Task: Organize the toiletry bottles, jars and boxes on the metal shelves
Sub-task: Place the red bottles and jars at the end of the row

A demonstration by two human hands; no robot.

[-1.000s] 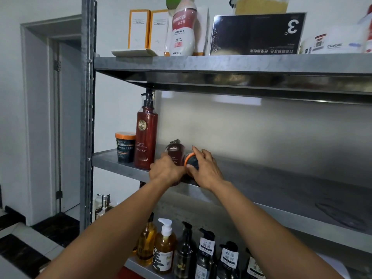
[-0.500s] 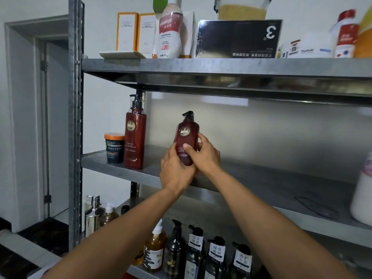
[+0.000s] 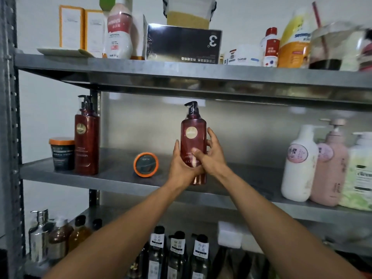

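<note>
- At centre frame, over the front part of the grey metal middle shelf [image 3: 112, 178]: dark red plastic pump bottle [image 3: 193, 137] with a black pump head, upright, label outward. Cannot tell whether resting on the metal or hanging just above it.
- Gripped low down by the left hand [image 3: 180, 168], wrapped round the lower left wall with fingers curled up along it, and by the right hand [image 3: 214, 158], closed on the lower right with thumb across the label and fingers spread behind.
- Left of centre, same shelf: round dark jar with an orange rim [image 3: 146, 164], lying on its side, lid face toward the camera, near the held bottle but apart from it.
- Likely trouble, as a judgement: tall and narrow, so easily toppled if set down tilted or too close to the front lip. Could also clip the sideways jar during a move leftward and send it rolling off the edge. Smooth plastic wall, so a possible slip if one hand lets go early.
- Counted: two dark red pump bottles, one held and a second dark red pump bottle [image 3: 87, 143] standing at middle left.
- Two orange-topped jars, one on its side and an upright dark jar with an orange lid [image 3: 62, 154] at far left.
- Three pale bottles at right edge: white pump bottle [image 3: 298, 164], pink pump bottle [image 3: 330, 170], pale green pump bottle [image 3: 360, 174].
- Three dark bottles with white labels [image 3: 177, 252] at bottom centre.
</note>
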